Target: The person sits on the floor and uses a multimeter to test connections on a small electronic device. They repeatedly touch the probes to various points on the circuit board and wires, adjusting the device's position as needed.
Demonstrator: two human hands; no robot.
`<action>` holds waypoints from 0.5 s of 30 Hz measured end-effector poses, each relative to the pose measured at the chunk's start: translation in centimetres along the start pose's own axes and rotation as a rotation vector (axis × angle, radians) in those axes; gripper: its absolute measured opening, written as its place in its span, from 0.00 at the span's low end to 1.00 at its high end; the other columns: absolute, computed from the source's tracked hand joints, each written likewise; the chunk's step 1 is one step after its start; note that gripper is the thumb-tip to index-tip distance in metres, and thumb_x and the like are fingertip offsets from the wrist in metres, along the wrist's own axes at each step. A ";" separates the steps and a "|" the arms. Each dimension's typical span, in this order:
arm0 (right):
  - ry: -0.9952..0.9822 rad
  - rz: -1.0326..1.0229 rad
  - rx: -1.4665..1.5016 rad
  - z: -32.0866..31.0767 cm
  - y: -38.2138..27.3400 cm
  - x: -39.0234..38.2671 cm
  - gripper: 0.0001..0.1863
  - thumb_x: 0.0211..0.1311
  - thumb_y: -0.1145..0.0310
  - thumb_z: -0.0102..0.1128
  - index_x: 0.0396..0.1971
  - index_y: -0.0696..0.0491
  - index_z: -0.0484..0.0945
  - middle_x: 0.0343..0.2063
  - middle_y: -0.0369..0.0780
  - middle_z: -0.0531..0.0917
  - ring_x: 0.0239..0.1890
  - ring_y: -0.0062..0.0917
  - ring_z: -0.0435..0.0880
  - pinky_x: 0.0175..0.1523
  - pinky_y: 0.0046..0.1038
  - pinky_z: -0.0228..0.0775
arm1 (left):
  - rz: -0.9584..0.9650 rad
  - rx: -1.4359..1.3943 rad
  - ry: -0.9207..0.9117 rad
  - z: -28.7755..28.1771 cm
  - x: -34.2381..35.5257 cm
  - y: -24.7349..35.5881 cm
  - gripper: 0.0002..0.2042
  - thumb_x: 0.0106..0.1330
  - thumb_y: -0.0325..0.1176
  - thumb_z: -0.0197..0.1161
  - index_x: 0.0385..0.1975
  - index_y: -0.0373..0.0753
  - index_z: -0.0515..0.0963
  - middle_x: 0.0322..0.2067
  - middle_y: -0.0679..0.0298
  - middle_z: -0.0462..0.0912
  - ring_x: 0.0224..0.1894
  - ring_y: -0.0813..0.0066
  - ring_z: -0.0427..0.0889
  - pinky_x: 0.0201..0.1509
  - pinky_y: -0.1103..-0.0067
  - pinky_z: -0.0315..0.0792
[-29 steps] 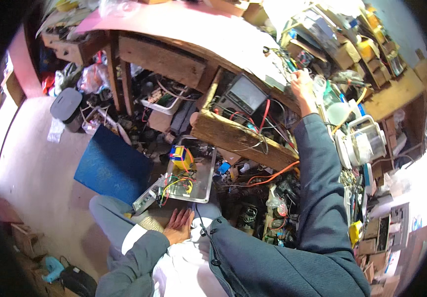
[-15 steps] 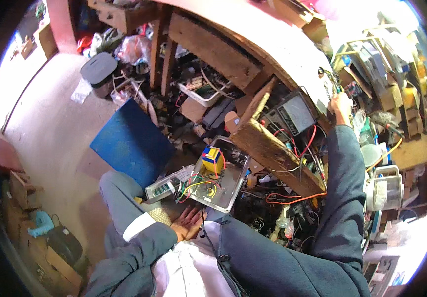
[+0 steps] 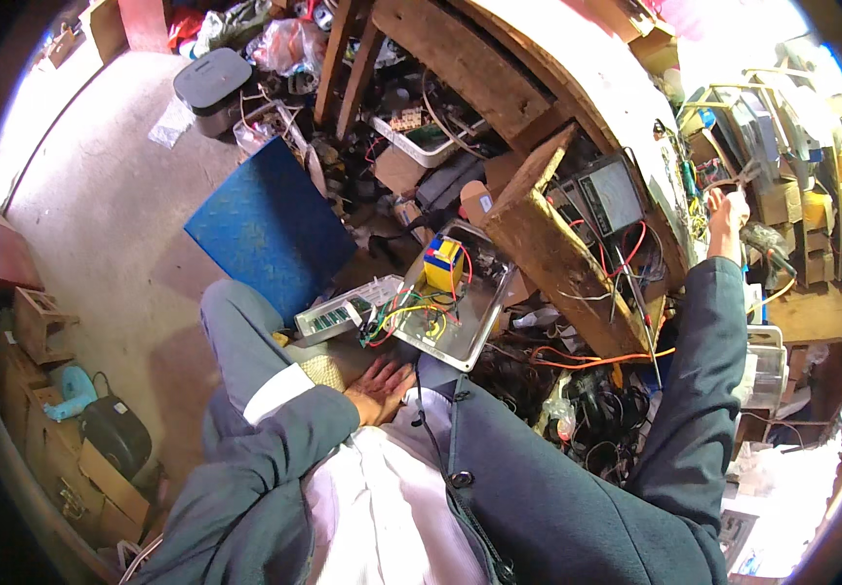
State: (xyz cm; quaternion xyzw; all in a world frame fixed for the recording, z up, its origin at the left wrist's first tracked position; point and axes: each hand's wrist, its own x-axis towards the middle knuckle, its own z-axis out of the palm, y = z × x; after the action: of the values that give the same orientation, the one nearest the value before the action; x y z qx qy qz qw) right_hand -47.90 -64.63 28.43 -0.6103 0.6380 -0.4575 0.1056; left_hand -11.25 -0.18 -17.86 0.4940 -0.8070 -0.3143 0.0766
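My left hand (image 3: 382, 390) rests in my lap, palm up with its fingers stretched out and nothing in it. Just beyond it, a shallow metal tray (image 3: 479, 327) lies across my legs. The tray bears a yellow and blue block (image 3: 442, 265), which looks like a small battery or transformer, and loose red, green and yellow wires (image 3: 419, 310). Left of the tray sits a grey case (image 3: 328, 320) with green circuit parts inside. Far to the right, my right hand (image 3: 726, 216) reaches into the clutter on the bench, fingers curled in; what they grip is too small to tell.
A wooden bench (image 3: 469, 63) with cluttered junk beneath runs along the far side. An analog meter (image 3: 609, 195) with red leads stands on a wooden shelf (image 3: 577, 283). A blue board (image 3: 274, 229) leans left of the tray. Cardboard boxes (image 3: 782, 202) crowd the right.
My right hand has moved farther right and slightly lower in the picture, over the bench clutter. The view has shifted a little. My left hand stays in my lap.
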 end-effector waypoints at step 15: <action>-0.361 0.069 1.122 -4.8 -10.4 -34.1 0.12 0.79 0.65 0.50 0.41 0.56 0.79 0.61 0.49 0.83 0.69 0.44 0.77 0.75 0.50 0.64 | 0.084 -0.335 -0.251 -22.6 -7.8 2.9 0.16 0.75 0.41 0.60 0.51 0.35 0.83 0.47 0.46 0.88 0.51 0.50 0.88 0.55 0.61 0.80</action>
State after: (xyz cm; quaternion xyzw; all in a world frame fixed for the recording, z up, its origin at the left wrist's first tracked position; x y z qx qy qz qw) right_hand -36.16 -30.89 24.05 -0.5083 0.2899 -0.6103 0.5340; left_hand 0.23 -2.44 3.16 0.3975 -0.7666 -0.4996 0.0694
